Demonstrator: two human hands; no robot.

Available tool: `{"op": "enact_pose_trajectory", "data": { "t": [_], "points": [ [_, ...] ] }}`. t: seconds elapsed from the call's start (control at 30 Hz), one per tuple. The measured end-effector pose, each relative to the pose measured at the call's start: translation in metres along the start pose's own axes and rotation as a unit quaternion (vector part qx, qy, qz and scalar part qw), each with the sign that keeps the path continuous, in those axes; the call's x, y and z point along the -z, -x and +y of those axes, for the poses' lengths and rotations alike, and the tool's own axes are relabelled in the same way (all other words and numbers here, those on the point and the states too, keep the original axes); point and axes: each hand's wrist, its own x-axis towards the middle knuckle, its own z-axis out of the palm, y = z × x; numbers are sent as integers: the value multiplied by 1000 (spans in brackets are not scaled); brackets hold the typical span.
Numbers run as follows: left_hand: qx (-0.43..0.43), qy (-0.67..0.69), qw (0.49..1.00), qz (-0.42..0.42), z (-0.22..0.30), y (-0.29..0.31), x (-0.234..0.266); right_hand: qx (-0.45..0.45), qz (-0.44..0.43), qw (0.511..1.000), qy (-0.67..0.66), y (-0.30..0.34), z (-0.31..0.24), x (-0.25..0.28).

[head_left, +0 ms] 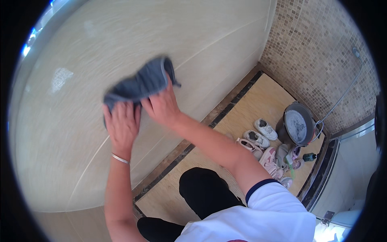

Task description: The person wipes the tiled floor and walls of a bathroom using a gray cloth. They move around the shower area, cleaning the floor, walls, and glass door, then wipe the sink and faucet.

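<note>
A dark grey cloth [139, 84] is spread against the beige tiled wall [96, 52], slightly blurred along its upper edge. At the cloth's lower left edge is my left hand [123, 125], its fingers closed on the fabric and a thin bracelet on the wrist. Higher and to the right, my right hand [164, 107] grips the cloth too, its fingers partly hidden in the folds. A loose corner of cloth sticks out beyond the right hand.
Several shoes [266, 129] crowd the floor at right, beside a dark bucket [282, 129] holding greyish liquid and a green bottle [309, 157]. A hose [342, 97] hangs along the mosaic wall [310, 48]. Dark trim [236, 99] borders the floor.
</note>
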Motion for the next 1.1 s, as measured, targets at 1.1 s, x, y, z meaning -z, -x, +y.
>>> {"op": "enact_pose_trajectory", "data": {
  "t": [1.1],
  "points": [
    [42,-14,997,64,-21,55,1,71,-48,996,5,10,-39,-38]
  ]
}}
